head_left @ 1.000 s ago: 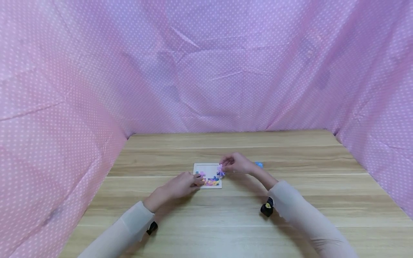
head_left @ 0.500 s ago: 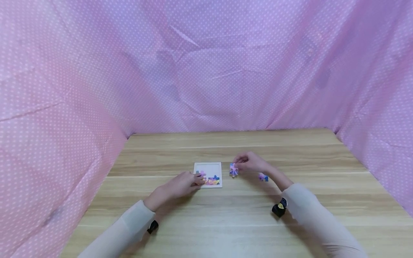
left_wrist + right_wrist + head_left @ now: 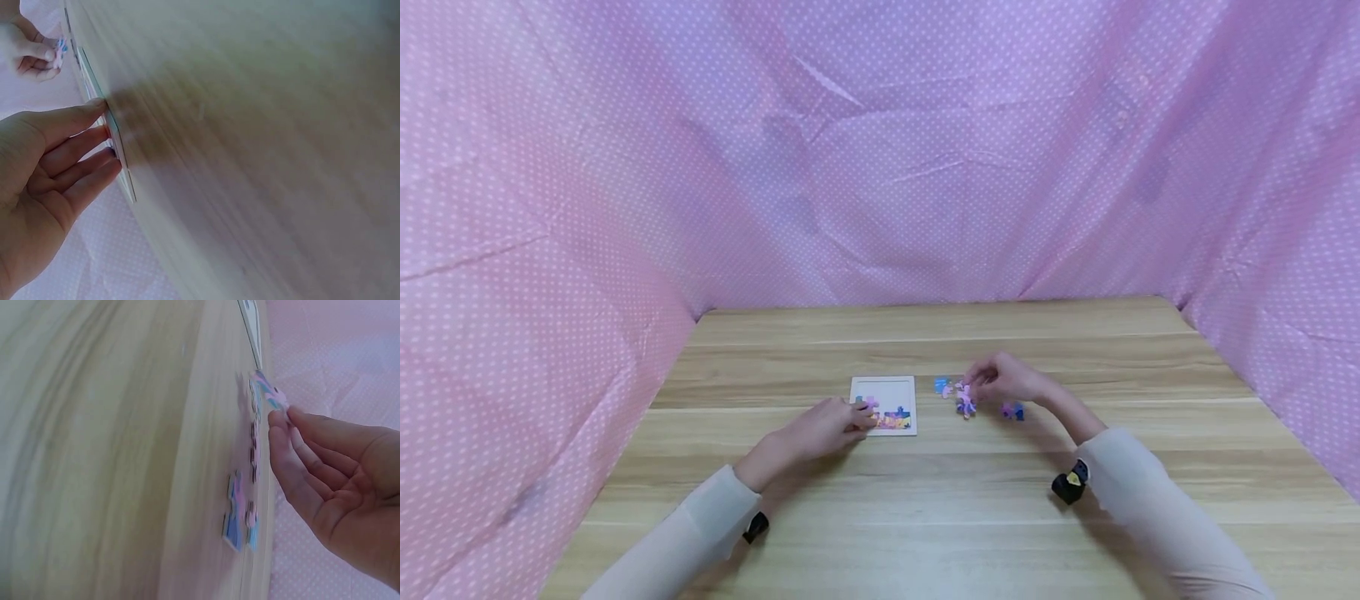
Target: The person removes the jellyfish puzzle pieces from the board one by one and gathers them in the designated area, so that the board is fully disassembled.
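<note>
In the head view, my left hand (image 3: 831,429) rests at the lower left corner of a white puzzle board (image 3: 883,388) that lies flat on the table. The left wrist view has its thumb and fingertips touching the board's edge (image 3: 119,134), spread along it. Colourful pieces (image 3: 893,420) fill part of the board's lower half. To the right of the board, my right hand (image 3: 1006,379) pinches a pink and purple puzzle piece (image 3: 272,392) between thumb and fingers, raised above the table. Several loose pieces (image 3: 236,509) lie beneath and beside it.
A blue and pink piece (image 3: 942,385) lies between the board and my right hand. Another piece (image 3: 1012,412) is below the right wrist. Wood-grain table (image 3: 880,517) surrounds everything, with a pink dotted cloth (image 3: 880,167) hanging behind its far edge.
My right hand has moved right, away from the board, carrying the pinched piece. Loose pieces it covered before now show. The left hand stays at the board's corner.
</note>
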`<state>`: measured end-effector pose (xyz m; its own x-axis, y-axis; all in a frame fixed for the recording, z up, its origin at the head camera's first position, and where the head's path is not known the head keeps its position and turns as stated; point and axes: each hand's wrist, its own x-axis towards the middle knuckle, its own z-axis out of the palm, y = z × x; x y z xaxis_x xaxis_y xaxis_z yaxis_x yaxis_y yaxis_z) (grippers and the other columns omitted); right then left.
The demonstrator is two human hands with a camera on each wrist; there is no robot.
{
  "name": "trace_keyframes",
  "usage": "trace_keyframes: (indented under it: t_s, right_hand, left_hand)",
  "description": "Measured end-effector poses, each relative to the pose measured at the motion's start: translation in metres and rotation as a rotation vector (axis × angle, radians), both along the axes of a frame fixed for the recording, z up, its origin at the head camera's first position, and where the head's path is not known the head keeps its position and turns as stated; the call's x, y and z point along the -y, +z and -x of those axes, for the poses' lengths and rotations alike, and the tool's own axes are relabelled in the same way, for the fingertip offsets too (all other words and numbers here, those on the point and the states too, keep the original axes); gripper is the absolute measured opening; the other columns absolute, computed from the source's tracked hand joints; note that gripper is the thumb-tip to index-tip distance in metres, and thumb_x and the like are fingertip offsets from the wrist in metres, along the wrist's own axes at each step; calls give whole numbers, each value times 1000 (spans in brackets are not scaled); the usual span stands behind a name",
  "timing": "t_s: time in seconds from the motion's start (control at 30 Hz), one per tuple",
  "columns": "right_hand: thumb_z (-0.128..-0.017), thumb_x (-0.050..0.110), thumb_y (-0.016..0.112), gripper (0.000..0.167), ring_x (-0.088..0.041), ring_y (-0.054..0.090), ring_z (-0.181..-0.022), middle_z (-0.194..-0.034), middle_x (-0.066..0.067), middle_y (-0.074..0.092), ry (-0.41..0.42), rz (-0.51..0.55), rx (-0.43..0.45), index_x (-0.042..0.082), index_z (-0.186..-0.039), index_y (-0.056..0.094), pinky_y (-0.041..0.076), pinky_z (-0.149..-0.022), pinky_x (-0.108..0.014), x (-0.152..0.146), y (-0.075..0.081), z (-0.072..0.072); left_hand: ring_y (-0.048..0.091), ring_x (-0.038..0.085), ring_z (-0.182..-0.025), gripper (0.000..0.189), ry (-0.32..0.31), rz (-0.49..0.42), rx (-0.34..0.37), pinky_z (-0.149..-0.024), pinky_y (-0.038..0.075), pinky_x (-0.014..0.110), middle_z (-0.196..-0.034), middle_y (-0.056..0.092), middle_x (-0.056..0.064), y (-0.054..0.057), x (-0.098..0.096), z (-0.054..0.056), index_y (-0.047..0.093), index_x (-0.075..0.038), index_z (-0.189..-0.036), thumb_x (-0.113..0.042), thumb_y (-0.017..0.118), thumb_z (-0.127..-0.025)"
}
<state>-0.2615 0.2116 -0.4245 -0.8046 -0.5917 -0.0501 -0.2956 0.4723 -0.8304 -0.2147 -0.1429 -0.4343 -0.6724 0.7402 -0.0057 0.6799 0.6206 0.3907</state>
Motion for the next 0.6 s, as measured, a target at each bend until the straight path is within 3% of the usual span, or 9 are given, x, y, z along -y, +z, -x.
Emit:
trace_keyframes:
  t_s: [0.1, 0.2, 0.33, 0.43, 0.6]
  right_hand:
    - [-87, -10, 68, 17, -22, 67, -81, -89, -16, 71, 15, -7, 6, -15, -104, 68, 55, -70, -25, -2, -1, -2]
    - [-85, -13, 69, 17, -22, 67, -79, -86, -19, 71, 12, -10, 30, -15, -102, 67, 55, -67, -25, -4, -1, -3]
    - [-84, -15, 69, 15, -21, 67, -77, -84, -22, 71, -2, -22, 44, -15, -99, 67, 54, -64, -23, -4, -3, -5]
    - [-84, -14, 70, 13, -20, 68, -76, -83, -21, 71, 5, -34, 14, -14, -97, 68, 54, -64, -23, -4, -2, -5]
    - [-83, -9, 76, 12, -17, 66, -74, -81, -15, 72, 5, -65, -30, -11, -94, 72, 53, -62, -22, -3, -2, -6]
  left_hand:
    - [56, 23, -127, 25, 3, 12, 3, -95, 52, 32, -128, 65, 10, 1, 0, 0, 73, -7, -121, -7, 69, -96]
    - [56, 23, -128, 26, 3, 26, 7, -76, 54, 21, -131, 63, 10, 2, 0, 0, 73, -7, -122, -7, 68, -97]
    - [54, 23, -130, 27, 14, 35, 26, -50, 36, 18, -136, 59, 10, 2, 1, 0, 72, -9, -124, -7, 66, -98]
    - [54, 23, -130, 28, 16, 39, 24, -46, 29, 18, -138, 58, 10, 2, 2, -1, 71, -11, -126, -7, 66, -98]
    - [55, 24, -128, 28, -8, 45, -14, -50, 32, 19, -138, 58, 11, 2, 2, -1, 71, -10, -126, -8, 66, -98]
